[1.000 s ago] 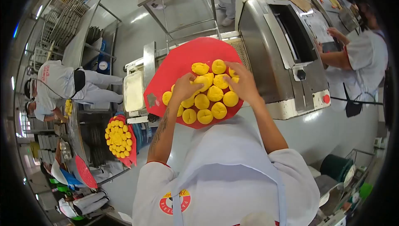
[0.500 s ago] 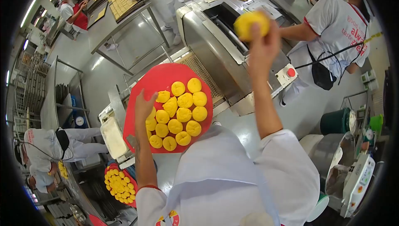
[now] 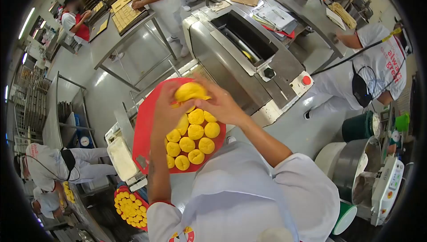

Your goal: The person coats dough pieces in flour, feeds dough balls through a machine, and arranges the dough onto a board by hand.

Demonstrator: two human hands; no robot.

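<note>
Between my left hand [image 3: 165,106] and my right hand [image 3: 221,105] is a yellow dough piece [image 3: 191,91], held just above the far part of a red tray [image 3: 144,135]. The fingers of both hands are curled around it and slightly blurred. Several round yellow dough balls [image 3: 187,144] lie on the tray below, the farthest partly hidden by my hands. Beyond the tray stands a metal roller machine [image 3: 218,50] with an open top slot, and a bit of yellow dough [image 3: 247,55] shows inside the slot.
A red emergency button [image 3: 306,80] sits on the machine's right corner. Lower left is another red tray of dough balls [image 3: 131,208]. A co-worker [image 3: 378,64] stands at right, near a mixer bowl [image 3: 358,170]. Others work at a table [image 3: 100,50] with dough sheets, and at far left.
My right hand has come down from over the machine to the tray, joining my left hand on a dough piece. Yellow dough now shows in the machine's slot. The right co-worker has shifted right.
</note>
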